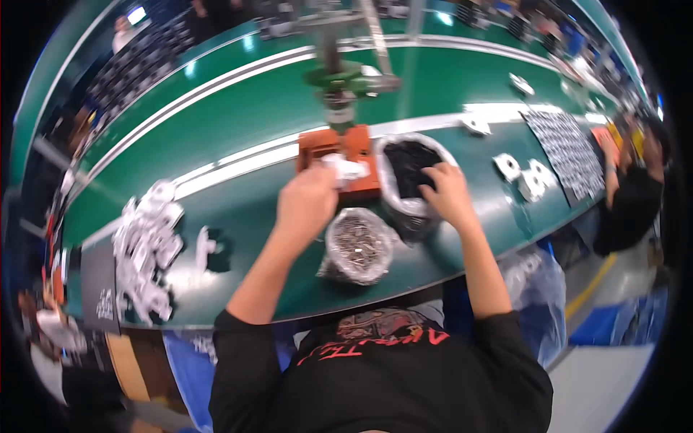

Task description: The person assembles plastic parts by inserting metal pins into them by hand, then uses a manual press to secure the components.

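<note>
My left hand [309, 201] is closed on a white plastic part [345, 169] at the orange fixture [359, 150], below the upright tool of a press [339, 101]. To the right, my right hand [449, 192] reaches over a plastic-lined container [385, 173] of small black pieces [410, 164]. Its fingers are bent at the black pieces, and whether they pinch one is too small to make out. Nearer to me stands another plastic-lined container [333, 249] full of small metal pins or screws [359, 244].
A heap of white plastic parts [148, 242] lies at the left, with a single white part [204, 249] beside it. More white parts [533, 180] sit at the right near a patterned sheet of pieces [567, 151]. A co-worker [635, 180] is at the far right.
</note>
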`<state>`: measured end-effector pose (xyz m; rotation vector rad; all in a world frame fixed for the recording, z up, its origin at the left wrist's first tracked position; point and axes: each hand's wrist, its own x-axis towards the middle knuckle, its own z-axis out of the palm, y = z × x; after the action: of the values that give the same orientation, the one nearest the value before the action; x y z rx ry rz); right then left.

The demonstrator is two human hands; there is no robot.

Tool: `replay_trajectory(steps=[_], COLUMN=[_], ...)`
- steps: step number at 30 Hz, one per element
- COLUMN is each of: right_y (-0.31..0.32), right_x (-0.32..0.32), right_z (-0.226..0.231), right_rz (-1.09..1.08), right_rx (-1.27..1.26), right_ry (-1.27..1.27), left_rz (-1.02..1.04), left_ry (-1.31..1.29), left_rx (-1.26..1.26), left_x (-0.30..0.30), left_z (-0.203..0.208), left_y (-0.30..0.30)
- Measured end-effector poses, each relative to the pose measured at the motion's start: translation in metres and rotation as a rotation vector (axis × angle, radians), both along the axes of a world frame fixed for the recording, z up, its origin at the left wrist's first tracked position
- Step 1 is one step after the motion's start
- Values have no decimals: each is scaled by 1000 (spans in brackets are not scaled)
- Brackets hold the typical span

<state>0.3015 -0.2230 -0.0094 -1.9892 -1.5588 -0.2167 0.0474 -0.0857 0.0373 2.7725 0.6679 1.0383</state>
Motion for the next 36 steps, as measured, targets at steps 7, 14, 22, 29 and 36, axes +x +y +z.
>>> replay_trajectory(steps=[7, 14, 22, 29, 36], right_y=[5, 4, -6, 10, 62], right_x=[6, 21, 23, 28, 8], right_z=[-22, -18, 5, 14, 30], right_rz=[-69, -7, 169, 140, 160], right_rx=[-7, -32, -195, -290, 8], right_ry=[20, 183, 219, 228, 551], left_rz=[132, 1, -44, 77, 76], left_ry=[272, 241, 112, -40, -74], left_rx=[69, 71, 107, 75, 72], left_x=[23, 19, 22, 27, 24], left_z=[-21, -31, -48, -70, -68], left_y=[44, 51, 52, 44, 46])
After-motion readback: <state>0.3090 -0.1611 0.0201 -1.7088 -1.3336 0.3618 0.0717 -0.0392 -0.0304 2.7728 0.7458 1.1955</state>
